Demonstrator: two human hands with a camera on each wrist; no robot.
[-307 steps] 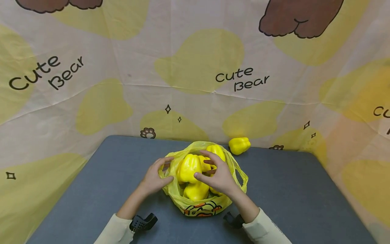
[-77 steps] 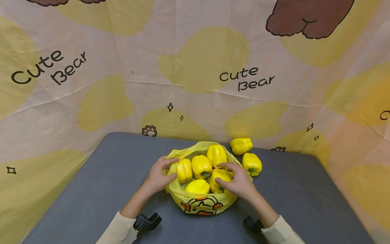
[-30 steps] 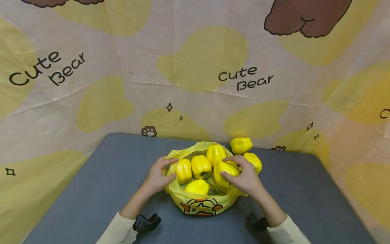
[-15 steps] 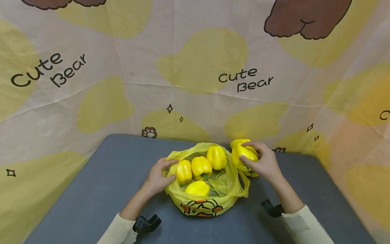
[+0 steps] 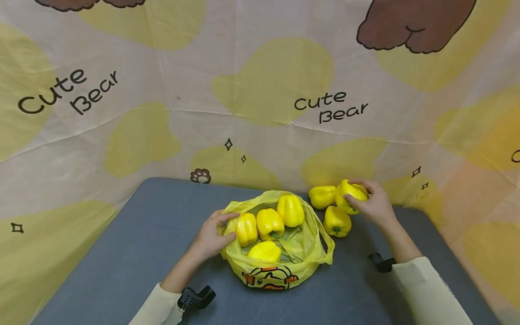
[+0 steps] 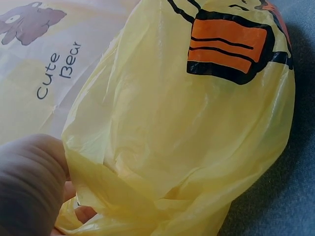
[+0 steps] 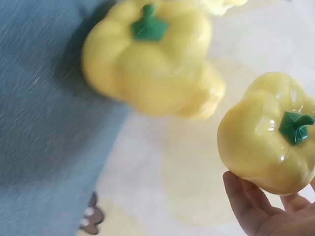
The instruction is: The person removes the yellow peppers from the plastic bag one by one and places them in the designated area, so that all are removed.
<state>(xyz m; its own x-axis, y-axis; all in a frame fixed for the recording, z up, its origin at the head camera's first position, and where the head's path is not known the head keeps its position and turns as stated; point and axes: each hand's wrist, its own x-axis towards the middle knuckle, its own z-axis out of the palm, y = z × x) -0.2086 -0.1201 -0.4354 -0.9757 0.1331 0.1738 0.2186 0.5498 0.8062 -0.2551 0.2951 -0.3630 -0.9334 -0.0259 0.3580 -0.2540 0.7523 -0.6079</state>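
Observation:
In the head view my right hand (image 5: 375, 205) holds a glossy yellow bell pepper (image 5: 348, 195) between thumb and fingers over the back right of the table. Its green stem shows in the right wrist view, where my fingertips (image 7: 236, 189) press its side. My left hand (image 5: 212, 235) grips the left rim of a yellow plastic bag (image 5: 271, 279) with a cartoon print. In the left wrist view the thumb (image 6: 29, 177) lies along the bunched film, the other fingers mostly hidden. Several yellow bell peppers sit inside the bag, among them one at the front (image 5: 265, 251) and one at the back (image 5: 290, 210).
Right of the bag, two loose bell peppers lie on the grey table (image 5: 134, 253): one by the back edge (image 5: 322, 197), one nearer (image 5: 337, 222). A printed cloth (image 5: 260, 81) hangs behind. The bag's right handle loop (image 5: 328, 253) droops outward.
My right hand has lifted a bell pepper out of the bag's right side and carried it rightward and back, beyond the loose ones. The left hand has stayed at the rim.

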